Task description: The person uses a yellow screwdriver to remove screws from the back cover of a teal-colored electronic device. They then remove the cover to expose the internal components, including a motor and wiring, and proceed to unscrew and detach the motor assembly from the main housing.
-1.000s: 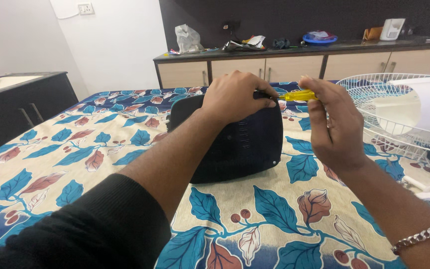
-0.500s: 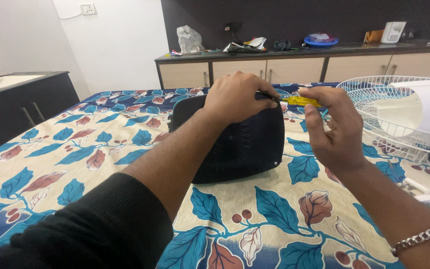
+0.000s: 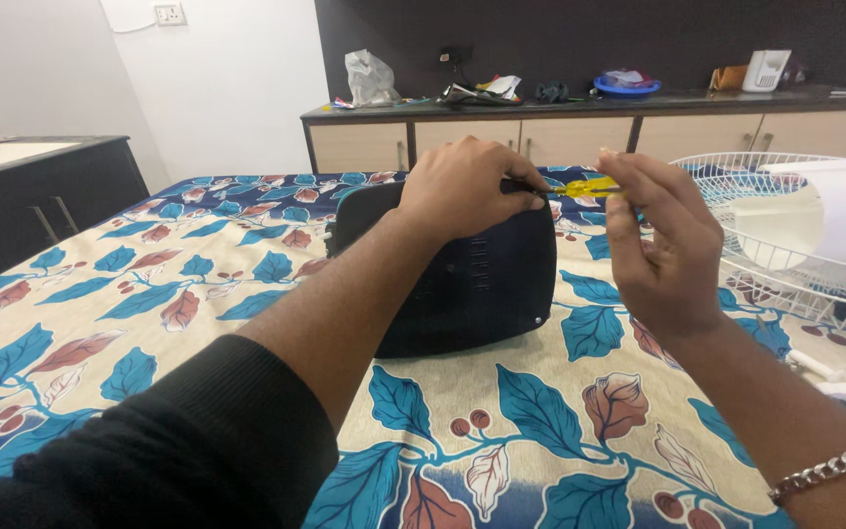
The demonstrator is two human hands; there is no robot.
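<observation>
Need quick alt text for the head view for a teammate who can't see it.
The left hand grips the top of a black plastic housing on a leaf-print bedsheet, while the right hand pinches a yellow-handled screwdriver at its upper edge. A white fan grille lies to the right.

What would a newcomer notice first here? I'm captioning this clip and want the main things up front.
At centre, the left hand grips the top edge of a black plastic housing lying on the leaf-patterned bedsheet. Just right of it, the right hand holds a yellow-handled screwdriver level, pointing toward the left hand. At the far right lies a white wire fan guard.
</observation>
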